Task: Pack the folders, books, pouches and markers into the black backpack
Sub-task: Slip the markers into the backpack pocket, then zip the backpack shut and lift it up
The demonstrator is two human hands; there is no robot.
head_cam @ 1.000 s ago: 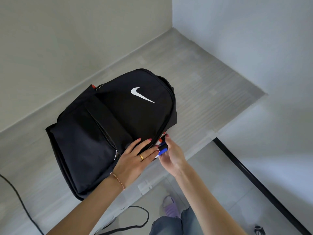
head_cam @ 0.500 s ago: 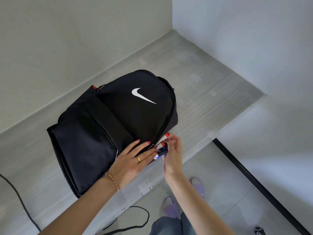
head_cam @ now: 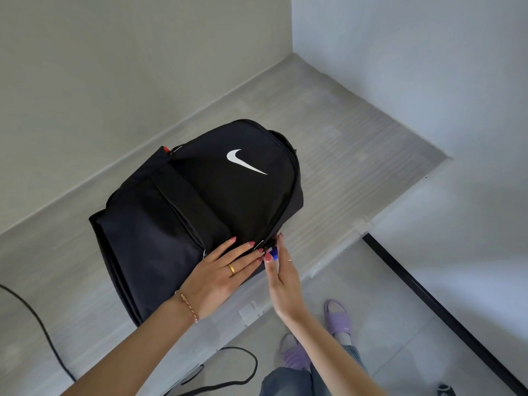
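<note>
Now 1 backpack (head_cam: 200, 201), 1 marker (head_cam: 273, 254), 2 hands touching.

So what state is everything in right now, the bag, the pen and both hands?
black backpack: lying flat on the table, logo side up.
blue-capped marker: at the bag's side edge, mostly hidden.
left hand: fingers straight, resting on the backpack.
right hand: fingers straight, pressing against the marker.
table: bears the backpack.
</note>
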